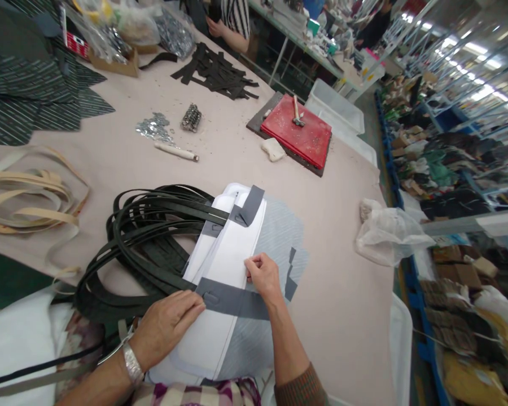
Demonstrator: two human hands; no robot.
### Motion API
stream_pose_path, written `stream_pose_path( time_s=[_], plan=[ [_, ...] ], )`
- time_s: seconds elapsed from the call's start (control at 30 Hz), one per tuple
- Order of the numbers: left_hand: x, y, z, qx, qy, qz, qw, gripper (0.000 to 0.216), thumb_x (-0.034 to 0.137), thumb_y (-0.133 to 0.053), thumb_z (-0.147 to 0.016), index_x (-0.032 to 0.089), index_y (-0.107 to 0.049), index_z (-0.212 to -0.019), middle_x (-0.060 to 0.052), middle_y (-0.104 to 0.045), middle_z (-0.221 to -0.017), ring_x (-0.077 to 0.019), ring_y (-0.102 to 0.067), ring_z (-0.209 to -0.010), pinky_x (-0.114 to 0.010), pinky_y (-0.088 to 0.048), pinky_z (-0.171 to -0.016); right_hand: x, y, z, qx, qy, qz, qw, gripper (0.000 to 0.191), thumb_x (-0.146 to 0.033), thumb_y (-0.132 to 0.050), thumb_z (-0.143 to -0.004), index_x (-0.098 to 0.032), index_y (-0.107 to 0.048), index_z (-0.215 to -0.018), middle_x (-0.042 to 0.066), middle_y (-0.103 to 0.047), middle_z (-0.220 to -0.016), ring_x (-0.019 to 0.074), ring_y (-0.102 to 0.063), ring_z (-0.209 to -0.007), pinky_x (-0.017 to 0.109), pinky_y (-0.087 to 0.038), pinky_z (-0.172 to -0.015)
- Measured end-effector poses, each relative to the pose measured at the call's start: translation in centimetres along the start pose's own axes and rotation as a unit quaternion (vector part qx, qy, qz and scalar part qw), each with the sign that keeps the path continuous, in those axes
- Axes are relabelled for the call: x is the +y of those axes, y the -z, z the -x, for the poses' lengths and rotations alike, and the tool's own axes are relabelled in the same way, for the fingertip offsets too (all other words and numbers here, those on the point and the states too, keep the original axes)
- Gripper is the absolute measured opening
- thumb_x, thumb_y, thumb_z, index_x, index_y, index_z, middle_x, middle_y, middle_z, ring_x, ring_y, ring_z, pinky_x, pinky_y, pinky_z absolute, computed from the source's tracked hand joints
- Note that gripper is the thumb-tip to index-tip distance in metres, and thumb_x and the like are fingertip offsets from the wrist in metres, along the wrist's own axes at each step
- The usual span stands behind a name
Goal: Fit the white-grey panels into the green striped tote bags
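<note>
A stack of white bag panels [232, 254] with black strap handles [144, 248] lies in front of me, over a light grey striped sheet [275, 231]. Dark grey tabs [232, 301] cross the panels where the straps meet them. My left hand [169, 318] is closed, its fingers pressed together over the strap end beside the lower tab. At the panel's right edge, just above that tab, my right hand [263, 276] makes a pinch; what sits between its fingertips is too small to make out.
Beyond the panels are a whitish stick [176, 151], metal pieces [154, 128] and a red board [298, 129] bearing a hammer [297, 113]. Coiled beige strips [29, 203] lie left, a plastic bag [389, 234] right. Another person's arm [232, 36] shows across the table.
</note>
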State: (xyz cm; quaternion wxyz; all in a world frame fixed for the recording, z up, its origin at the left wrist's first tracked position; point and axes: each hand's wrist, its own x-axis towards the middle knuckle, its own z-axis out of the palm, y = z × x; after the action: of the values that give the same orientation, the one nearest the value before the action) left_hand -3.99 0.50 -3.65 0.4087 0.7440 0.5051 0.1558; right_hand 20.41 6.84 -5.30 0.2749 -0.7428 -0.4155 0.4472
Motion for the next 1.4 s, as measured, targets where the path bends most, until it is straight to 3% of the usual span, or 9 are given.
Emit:
stream_pose_path(
  time_s=[0.23,0.43,0.57,0.7,0.83,0.97,1.13,1.27,1.4],
  plan=[
    [0.0,-0.2,0.5,0.015,-0.019,0.011,1.000,0.032,0.039,-0.041,-0.100,0.024,-0.063,-0.082,0.002,-0.065,-0.078,-0.0159,-0.061,-0.077,-0.026,-0.043,-0.073,1.9,2.1,-1.8,0.012,-0.050,0.005,0.999,0.037,-0.038,-0.077,-0.065,-0.019,-0.052,-0.084,-0.007,-0.056,-0.046,0.0154,-0.055,-0.037,0.024,-0.043,-0.035],
    [2.2,0.7,3.2,-0.005,-0.075,0.028,0.997,0.030,0.032,-0.041,-0.102,0.022,-0.061,-0.081,0.003,-0.063,-0.078,-0.0137,-0.059,-0.075,-0.024,-0.040,-0.071,-2.1,0.1,2.5,0.043,0.129,0.018,0.990,0.022,-0.039,-0.064,-0.083,-0.019,-0.063,-0.091,-0.002,-0.063,-0.070,0.0134,-0.059,-0.062,0.026,-0.050,-0.064],
    [3.5,0.8,5.3,-0.023,-0.096,0.007,0.995,0.029,0.032,-0.042,-0.102,0.022,-0.059,-0.081,0.002,-0.062,-0.077,-0.0143,-0.058,-0.076,-0.026,-0.039,-0.072,-5.4,-4.8,6.4,-0.087,0.360,0.227,0.901,0.022,-0.032,-0.070,-0.084,-0.019,-0.068,-0.102,0.007,-0.068,-0.098,0.0212,-0.063,-0.087,0.033,-0.051,-0.079],
    [4.2,0.3,6.9,-0.016,-0.094,-0.001,0.995,0.030,0.031,-0.043,-0.102,0.021,-0.058,-0.078,0.001,-0.062,-0.075,-0.0141,-0.058,-0.073,-0.025,-0.039,-0.068,-6.5,-8.8,7.7,-0.106,0.354,0.412,0.833,0.025,-0.036,-0.071,-0.085,-0.013,-0.070,-0.095,0.013,-0.067,-0.100,0.0292,-0.061,-0.095,0.037,-0.053,-0.074],
    [4.8,-0.2,8.0,-0.006,-0.083,0.025,0.996,0.031,0.032,-0.043,-0.102,0.021,-0.058,-0.077,0.002,-0.062,-0.075,-0.0122,-0.060,-0.072,-0.022,-0.040,-0.066,-7.1,-8.7,7.5,-0.112,0.390,0.429,0.807,0.021,-0.032,-0.070,-0.085,-0.012,-0.068,-0.091,0.013,-0.067,-0.094,0.0282,-0.061,-0.092,0.036,-0.053,-0.074],
    [5.8,-0.5,8.7,0.012,-0.083,0.057,0.995,0.031,0.035,-0.045,-0.101,0.021,-0.058,-0.076,0.003,-0.063,-0.073,-0.0096,-0.061,-0.068,-0.018,-0.041,-0.063,-7.9,-2.8,7.8,0.008,0.429,0.339,0.837,0.007,-0.017,-0.058,-0.086,-0.015,-0.063,-0.090,0.009,-0.065,-0.089,0.0244,-0.059,-0.088,0.034,-0.051,-0.077],
    [7.1,-0.6,8.0,0.084,-0.099,0.057,0.990,0.036,0.040,-0.046,-0.100,0.022,-0.056,-0.071,0.006,-0.061,-0.063,-0.0078,-0.058,-0.057,-0.017,-0.041,-0.055,-5.6,10.8,10.3,0.185,0.364,0.228,0.884,0.020,-0.028,-0.045,-0.092,-0.018,-0.062,-0.098,0.007,-0.067,-0.088,0.0194,-0.063,-0.076,0.029,-0.050,-0.067],
    [8.1,-0.7,6.7,0.110,-0.136,0.015,0.984,0.038,0.042,-0.048,-0.100,0.021,-0.054,-0.069,0.007,-0.061,-0.060,-0.0063,-0.058,-0.052,-0.016,-0.039,-0.051,1.3,21.6,12.2,0.329,0.163,0.253,0.895,0.041,-0.057,-0.054,-0.082,-0.020,-0.069,-0.092,0.008,-0.071,-0.074,0.0233,-0.065,-0.064,0.031,-0.046,-0.058],
    [9.0,-1.0,5.5,0.128,-0.188,-0.052,0.972,0.042,0.045,-0.047,-0.100,0.021,-0.053,-0.066,0.007,-0.058,-0.056,-0.0066,-0.055,-0.049,-0.019,-0.036,-0.050,10.3,29.3,12.7,0.328,-0.003,0.205,0.922,0.049,-0.061,-0.056,-0.071,-0.018,-0.072,-0.087,0.012,-0.074,-0.076,0.0303,-0.069,-0.070,0.036,-0.050,-0.060]
  ],
)
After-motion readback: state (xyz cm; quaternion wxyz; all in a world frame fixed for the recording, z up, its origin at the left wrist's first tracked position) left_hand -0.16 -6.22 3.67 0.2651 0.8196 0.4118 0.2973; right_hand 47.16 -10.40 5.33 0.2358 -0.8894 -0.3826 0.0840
